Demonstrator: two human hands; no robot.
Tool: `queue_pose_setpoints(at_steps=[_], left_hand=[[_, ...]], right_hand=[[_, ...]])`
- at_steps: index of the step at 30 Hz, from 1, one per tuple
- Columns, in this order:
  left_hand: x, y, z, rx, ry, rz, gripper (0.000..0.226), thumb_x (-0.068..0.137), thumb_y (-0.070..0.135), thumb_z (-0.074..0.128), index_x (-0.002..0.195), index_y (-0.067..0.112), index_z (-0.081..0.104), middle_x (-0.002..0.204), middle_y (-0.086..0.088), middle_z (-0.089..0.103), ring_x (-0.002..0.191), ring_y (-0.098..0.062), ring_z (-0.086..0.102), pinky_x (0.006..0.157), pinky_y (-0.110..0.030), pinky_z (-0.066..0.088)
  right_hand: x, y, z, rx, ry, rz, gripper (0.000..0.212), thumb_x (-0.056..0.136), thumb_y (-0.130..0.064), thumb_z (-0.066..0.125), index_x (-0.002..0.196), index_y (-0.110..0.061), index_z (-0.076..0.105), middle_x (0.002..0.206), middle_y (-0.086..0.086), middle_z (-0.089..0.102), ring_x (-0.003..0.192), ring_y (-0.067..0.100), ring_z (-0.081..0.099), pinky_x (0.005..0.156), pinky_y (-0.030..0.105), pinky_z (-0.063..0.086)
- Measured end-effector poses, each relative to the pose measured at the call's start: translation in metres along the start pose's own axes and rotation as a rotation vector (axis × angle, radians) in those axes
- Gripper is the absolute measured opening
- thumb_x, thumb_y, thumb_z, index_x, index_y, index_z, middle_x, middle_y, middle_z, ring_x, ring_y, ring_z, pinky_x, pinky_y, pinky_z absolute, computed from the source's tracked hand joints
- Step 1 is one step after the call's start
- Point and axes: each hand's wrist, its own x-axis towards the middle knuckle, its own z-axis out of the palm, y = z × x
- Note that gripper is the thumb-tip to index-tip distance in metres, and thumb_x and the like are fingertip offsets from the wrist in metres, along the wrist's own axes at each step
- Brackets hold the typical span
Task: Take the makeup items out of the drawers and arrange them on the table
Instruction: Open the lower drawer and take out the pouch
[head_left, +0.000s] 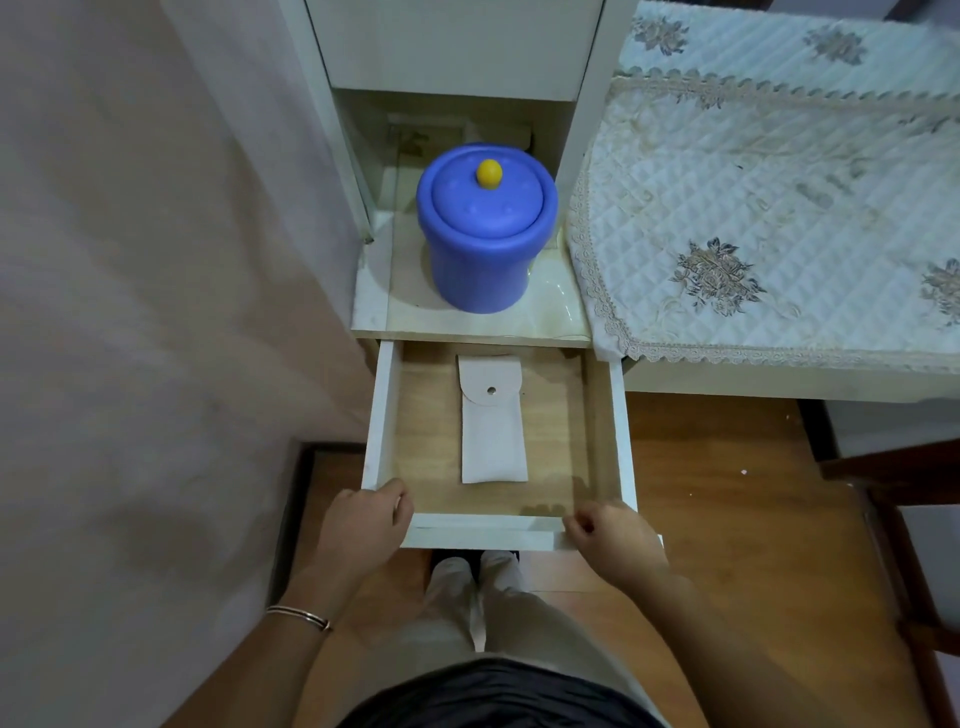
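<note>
Left hand (363, 525) curled over the near left corner of the white-walled, wood-bottomed open drawer (382, 410), fingers hooked over the front panel and clasping it. Right hand (610, 535) likewise closed on the front panel at the near right corner, fingertips over its top edge. A thin metal bangle (300, 617) circles the left wrist.

Inside the drawer lies a flat, pale off-white pouch (493, 423), rectangular and elongated, its long axis running front to back. A rounded flap folds over its far end and is fastened by a single small round snap at the flap's centre. The pouch rests on the drawer floor, roughly central, apart from all four walls and from both hands.

Above the drawer, on the glossy cream countertop (556, 312), stands an upright blue-violet cylindrical plastic canister (480, 260) with a domed lid bearing a yellow ball knob (489, 173). To the right, a quilted white tablecloth (753, 208) with lace edging and embroidered flowers covers the table.
</note>
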Motion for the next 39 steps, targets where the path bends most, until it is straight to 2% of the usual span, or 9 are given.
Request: queue_pose_setpoints(at_steps=[4,8,12,15,20,23,28,35,39], left_hand=[[-0.001,-0.003,0.003,-0.071,-0.022,-0.081,0.026,0.088,0.024,0.041,0.089,0.011,0.064,0.057,-0.006,0.065,0.056,-0.03,0.061,0.044,-0.025,0.028],[0.002,-0.002,-0.002,-0.252,-0.033,-0.17,0.021,0.091,0.024,0.044,0.101,0.016,0.061,0.084,-0.004,0.069,0.078,-0.023,0.062,0.065,-0.035,0.051],[0.009,-0.008,0.002,-0.306,0.143,-0.211,0.043,0.086,0.022,0.051,0.127,0.012,0.049,0.131,-0.01,0.052,0.114,-0.03,0.047,0.097,-0.044,0.044],[0.019,-0.01,0.008,-0.359,0.023,-0.317,0.07,0.085,0.018,0.058,0.144,0.015,0.02,0.151,-0.008,0.023,0.134,-0.029,0.028,0.11,-0.041,0.028],[0.028,-0.011,0.015,-0.573,0.001,-0.363,0.075,0.087,0.012,0.056,0.145,0.016,0.01,0.151,-0.009,0.026,0.135,-0.026,0.032,0.108,-0.035,0.029],[0.027,-0.014,0.016,-0.51,-0.006,-0.331,0.076,0.087,0.017,0.056,0.146,0.018,0.008,0.151,-0.009,0.028,0.133,-0.026,0.036,0.108,-0.035,0.032],[0.026,-0.013,0.005,-0.51,-0.114,-0.335,0.075,0.09,0.018,0.051,0.146,0.019,0.002,0.153,-0.007,0.023,0.133,-0.026,0.036,0.107,-0.037,0.033],[0.029,0.0,0.0,-0.454,-0.134,-0.389,0.085,0.086,0.018,0.057,0.146,0.01,-0.002,0.154,-0.017,0.017,0.137,-0.032,0.027,0.11,-0.041,0.029],[0.033,0.017,-0.004,-0.509,-0.139,-0.501,0.086,0.085,0.017,0.059,0.146,0.011,-0.002,0.148,-0.022,0.023,0.127,-0.036,0.038,0.102,-0.044,0.037]], right_hand=[[0.001,-0.002,-0.001,-0.026,-0.034,0.006,0.036,0.09,-0.035,0.044,0.06,-0.016,0.05,0.059,-0.004,0.047,0.065,0.02,0.054,0.055,0.028,0.039],[0.018,-0.009,-0.006,-0.036,-0.13,0.046,0.04,0.09,-0.037,0.045,0.053,-0.021,0.045,0.057,-0.002,0.05,0.058,0.018,0.052,0.056,0.027,0.045],[0.048,-0.025,-0.003,0.17,-0.136,0.091,0.023,0.089,-0.033,0.052,0.095,-0.013,0.062,0.097,0.007,0.068,0.086,0.023,0.065,0.081,0.039,0.056],[0.08,-0.047,0.005,0.34,-0.105,0.187,0.042,0.085,-0.029,0.06,0.121,-0.011,0.05,0.119,0.009,0.059,0.104,0.025,0.058,0.087,0.034,0.05],[0.132,-0.078,0.027,0.55,0.017,0.438,0.073,0.07,-0.033,0.076,0.125,-0.002,0.04,0.129,0.017,0.049,0.119,0.034,0.047,0.101,0.046,0.043],[0.141,-0.086,0.032,0.556,0.01,0.531,0.07,0.068,-0.035,0.077,0.121,-0.004,0.043,0.125,0.016,0.054,0.118,0.035,0.049,0.097,0.046,0.044],[0.119,-0.088,0.021,0.697,0.06,0.424,0.042,0.077,-0.018,0.069,0.111,-0.003,0.049,0.116,0.018,0.058,0.103,0.034,0.056,0.082,0.043,0.051],[0.057,-0.054,-0.027,0.562,0.102,0.164,0.04,0.082,-0.022,0.065,0.115,-0.009,0.047,0.109,0.008,0.057,0.09,0.017,0.05,0.072,0.033,0.049],[0.039,-0.031,-0.073,0.665,0.157,0.074,0.033,0.081,-0.026,0.068,0.105,-0.014,0.049,0.099,-0.001,0.056,0.088,0.017,0.056,0.072,0.035,0.054]])
